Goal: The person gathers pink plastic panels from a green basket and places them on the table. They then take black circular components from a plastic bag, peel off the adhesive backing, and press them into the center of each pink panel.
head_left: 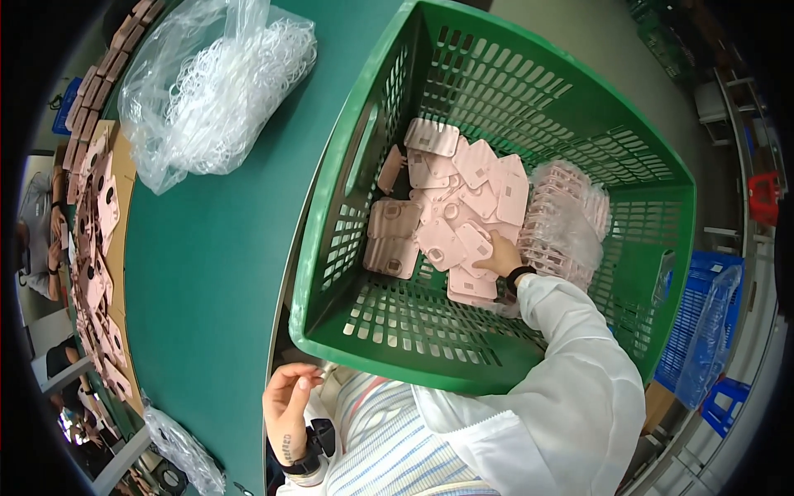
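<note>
green basket walls ring pink parts, open top, bare basket floor nearest the person

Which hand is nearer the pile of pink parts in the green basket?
Right. The right hand rests on the pink parts inside the green basket; the left hand is outside it, by the near rim.

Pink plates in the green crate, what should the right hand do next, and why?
Probably close the right hand on one pink plate and lift it: the fingers already rest on the loose pile in the green crate, while the left hand is empty.

Green table, perhaps grey floor
</note>
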Demonstrator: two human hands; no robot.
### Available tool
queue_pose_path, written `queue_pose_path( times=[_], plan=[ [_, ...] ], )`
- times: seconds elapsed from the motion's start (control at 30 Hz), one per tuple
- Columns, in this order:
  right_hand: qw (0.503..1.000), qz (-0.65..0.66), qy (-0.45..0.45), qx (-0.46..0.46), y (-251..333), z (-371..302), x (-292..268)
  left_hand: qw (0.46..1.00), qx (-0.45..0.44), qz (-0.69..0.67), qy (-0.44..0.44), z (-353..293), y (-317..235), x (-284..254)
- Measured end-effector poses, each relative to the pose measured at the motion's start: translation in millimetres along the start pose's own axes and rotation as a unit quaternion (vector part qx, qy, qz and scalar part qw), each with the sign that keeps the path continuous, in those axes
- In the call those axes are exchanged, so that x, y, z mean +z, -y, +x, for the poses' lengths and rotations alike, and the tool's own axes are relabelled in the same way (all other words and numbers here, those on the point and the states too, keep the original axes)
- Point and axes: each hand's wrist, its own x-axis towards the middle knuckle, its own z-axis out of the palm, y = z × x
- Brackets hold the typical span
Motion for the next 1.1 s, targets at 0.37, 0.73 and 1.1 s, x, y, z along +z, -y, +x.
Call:
queue_pose_path(
  times=[0.37, 0.73, 1.1],
  plan=[
    [0.969, -0.084, -0.008, -0.231, 27, -73, 20, 1.000, -0.001, 0.013, 0.020, -11, 23, -6],
    [0.950, -0.225, 0.029, -0.213, 46, -73, 15, 0.999, -0.010, -0.010, 0.029, -17, 43, -24],
    [0.956, -0.238, -0.021, -0.172, 37, -78, 3, 0.997, -0.044, -0.013, 0.064, -8, 55, -33]
  ],
)
